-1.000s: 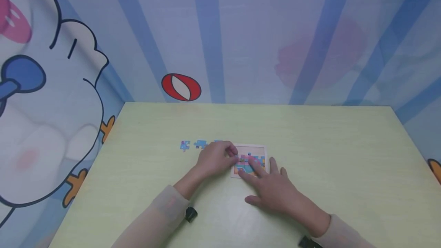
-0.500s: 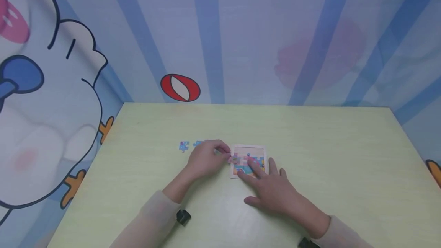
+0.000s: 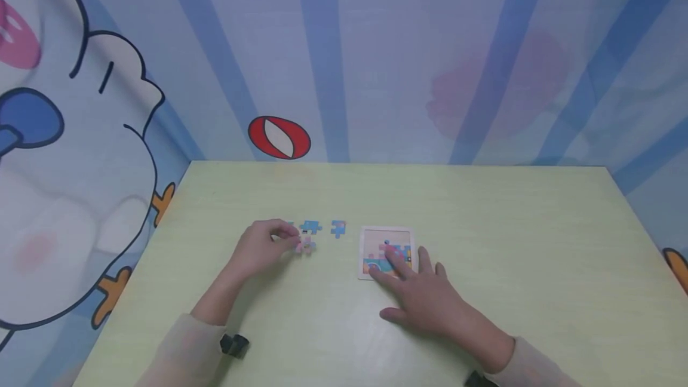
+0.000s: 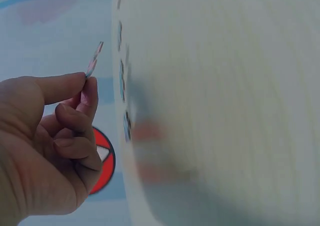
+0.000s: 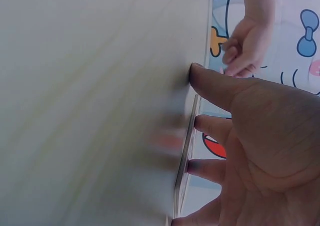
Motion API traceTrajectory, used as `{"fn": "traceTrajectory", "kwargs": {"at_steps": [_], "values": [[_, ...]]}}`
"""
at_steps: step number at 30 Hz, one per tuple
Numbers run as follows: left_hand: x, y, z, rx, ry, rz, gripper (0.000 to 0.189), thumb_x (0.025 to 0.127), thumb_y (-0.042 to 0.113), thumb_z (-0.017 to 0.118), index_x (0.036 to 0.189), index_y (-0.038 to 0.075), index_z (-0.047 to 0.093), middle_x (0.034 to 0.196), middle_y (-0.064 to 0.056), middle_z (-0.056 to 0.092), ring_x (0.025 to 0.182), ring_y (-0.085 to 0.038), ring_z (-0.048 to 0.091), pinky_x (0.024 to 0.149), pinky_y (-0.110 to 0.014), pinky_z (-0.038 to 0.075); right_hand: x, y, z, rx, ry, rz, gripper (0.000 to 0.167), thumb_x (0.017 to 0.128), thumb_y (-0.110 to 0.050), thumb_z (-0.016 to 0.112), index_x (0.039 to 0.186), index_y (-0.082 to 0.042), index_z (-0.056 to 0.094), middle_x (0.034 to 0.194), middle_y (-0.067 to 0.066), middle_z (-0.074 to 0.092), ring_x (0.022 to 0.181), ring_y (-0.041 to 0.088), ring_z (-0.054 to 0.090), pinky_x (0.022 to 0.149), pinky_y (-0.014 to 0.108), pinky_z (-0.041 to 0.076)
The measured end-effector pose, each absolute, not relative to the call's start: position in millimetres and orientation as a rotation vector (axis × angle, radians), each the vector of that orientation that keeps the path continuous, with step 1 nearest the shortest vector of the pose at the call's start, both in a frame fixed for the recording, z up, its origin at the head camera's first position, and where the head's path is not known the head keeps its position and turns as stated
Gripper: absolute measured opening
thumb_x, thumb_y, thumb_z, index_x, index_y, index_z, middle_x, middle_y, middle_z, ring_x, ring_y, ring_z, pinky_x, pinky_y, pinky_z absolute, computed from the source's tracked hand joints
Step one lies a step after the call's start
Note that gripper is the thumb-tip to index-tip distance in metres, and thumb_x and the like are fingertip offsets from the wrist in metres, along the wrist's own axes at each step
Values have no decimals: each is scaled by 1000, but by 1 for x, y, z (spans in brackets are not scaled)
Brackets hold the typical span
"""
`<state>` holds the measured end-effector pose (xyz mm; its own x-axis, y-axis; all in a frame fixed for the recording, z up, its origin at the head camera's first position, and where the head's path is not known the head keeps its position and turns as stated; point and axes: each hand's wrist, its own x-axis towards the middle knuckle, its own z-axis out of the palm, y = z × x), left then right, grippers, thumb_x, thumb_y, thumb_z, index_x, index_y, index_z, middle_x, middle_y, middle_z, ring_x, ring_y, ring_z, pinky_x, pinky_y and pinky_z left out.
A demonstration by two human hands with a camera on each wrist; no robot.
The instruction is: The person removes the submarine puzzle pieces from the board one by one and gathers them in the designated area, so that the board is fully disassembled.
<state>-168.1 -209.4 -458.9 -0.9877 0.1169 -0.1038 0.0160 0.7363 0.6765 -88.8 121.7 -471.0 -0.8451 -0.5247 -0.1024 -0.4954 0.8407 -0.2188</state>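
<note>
My left hand [image 3: 263,245] pinches a pink jigsaw piece [image 3: 306,246] between thumb and index finger. In the left wrist view that piece is held edge-on, raised off the table. My right hand [image 3: 427,294] lies spread with straight fingers on a white-framed puzzle board [image 3: 361,255]. Its fingertips press on the board's lower part, and the thumb touches the table beside it. Fitted pieces in pink, blue and orange cover the board's lower half; its upper part is bare. The right fingers partly hide the picture.
Beyond the left hand lie loose blue jigsaw pieces: one [image 3: 310,227] in the middle, another [image 3: 338,228] nearer the board, and a third [image 3: 290,223] mostly hidden by the left hand. A printed cartoon backdrop [image 3: 376,76] stands along the table's far edge.
My left hand has drawn away from the board to the left, taking the pink jigsaw piece out of the frame and over beside the loose pieces. My right hand stays in place.
</note>
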Motion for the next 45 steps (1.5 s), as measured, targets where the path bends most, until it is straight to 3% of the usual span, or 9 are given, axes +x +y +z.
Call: {"fn": "traceTrajectory", "kwargs": {"at_steps": [10,29,34,40,45], "values": [[-171,-249,-464,27,2755,1002,15,97,23,73,106,11,78,101,-4,74,102,-27,64,88,-48,49,-88,122,-467,-804,2852,-286,72,94,-55,70,158,-32,46,169,10,26,135,71,31,94,79,39],[-171,-248,-464,-38,2782,932,17,97,20,72,109,10,77,102,-6,73,98,-27,64,88,-49,49,-87,122,-466,-803,2854,-274,72,94,-55,70,158,-32,46,170,9,25,134,70,32,93,78,39],[-172,-240,-463,-11,2794,952,19,98,28,71,110,14,77,101,-2,72,97,-25,63,85,-45,49,-88,121,-469,-794,2857,-274,73,93,-56,70,158,-34,45,170,8,25,135,70,32,94,78,39],[-174,-212,-457,87,2766,1017,15,97,29,73,106,18,78,97,2,70,85,-22,62,73,-37,48,-87,122,-470,-754,2868,-284,73,92,-57,71,157,-35,47,169,8,27,137,67,31,94,76,40],[-177,-185,-455,218,2779,1011,12,97,29,73,104,21,79,96,6,71,88,-18,60,74,-36,49,-85,126,-468,-724,2877,-270,72,91,-56,73,156,-35,48,168,9,30,137,65,33,93,75,41]]}}
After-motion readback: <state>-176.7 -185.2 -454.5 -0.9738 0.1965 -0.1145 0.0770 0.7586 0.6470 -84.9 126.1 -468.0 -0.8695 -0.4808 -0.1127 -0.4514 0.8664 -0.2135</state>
